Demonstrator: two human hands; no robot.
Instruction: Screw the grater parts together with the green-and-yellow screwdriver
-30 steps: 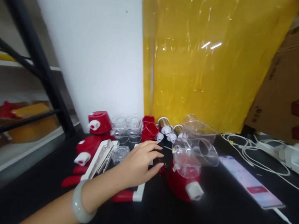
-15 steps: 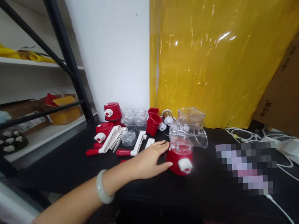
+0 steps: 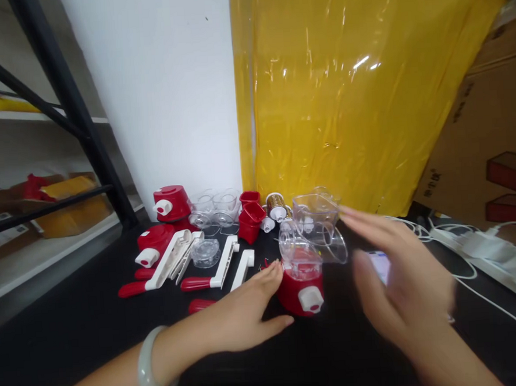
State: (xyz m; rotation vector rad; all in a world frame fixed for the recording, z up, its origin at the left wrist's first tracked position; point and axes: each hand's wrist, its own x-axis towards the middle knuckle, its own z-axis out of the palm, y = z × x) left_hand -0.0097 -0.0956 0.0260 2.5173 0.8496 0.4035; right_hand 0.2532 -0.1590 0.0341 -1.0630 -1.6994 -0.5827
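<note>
The left hand (image 3: 245,315), fingers extended, seemed touching the base (image 3: 291,294); the blurred right hand (image 3: 409,280), unclenched, was near the hopper (image 3: 312,214).

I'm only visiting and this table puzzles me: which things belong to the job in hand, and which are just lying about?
Seem to belong:
red base, beside the left hand
clear housing on it, near the right hand
likely also: white cranks, metal drums, red containers

Probably just lying about:
phone
white cable
power strip
cardboard box
</note>
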